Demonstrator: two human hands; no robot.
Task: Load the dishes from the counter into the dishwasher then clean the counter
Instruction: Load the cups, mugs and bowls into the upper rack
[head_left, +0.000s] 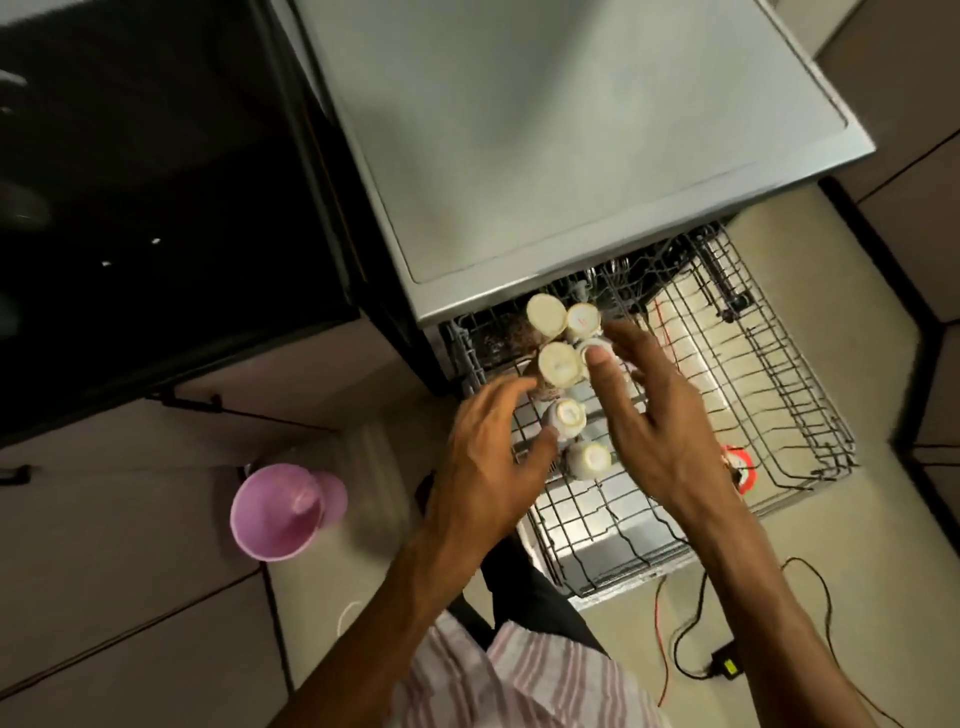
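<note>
Dishwasher (597, 156): top rack (753, 395) pulled out beneath both hands.
Cups (558, 364): upturned cluster in rack's left part, between hands.
Right hand (654, 415): grip wide, fingers straight, thumb against cup (592, 347).
Left hand (488, 457): grip relaxed, wide, fingertips at cup (566, 415).
Risk: nudge topples crowded cups, chipping likely.
Pink bin (280, 512): floor, left of left hand.

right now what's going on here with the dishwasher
A person is loading cups into the pulled-out dishwasher rack. Several cups stand upside down in a row along its left side. The left hand reaches in beside one cup, thumb by it, fingers fairly straight. The right hand hovers over the row, thumb tip touching another cup. The rest of the rack is mostly bare. A pink bin sits on the floor to the left.
</note>
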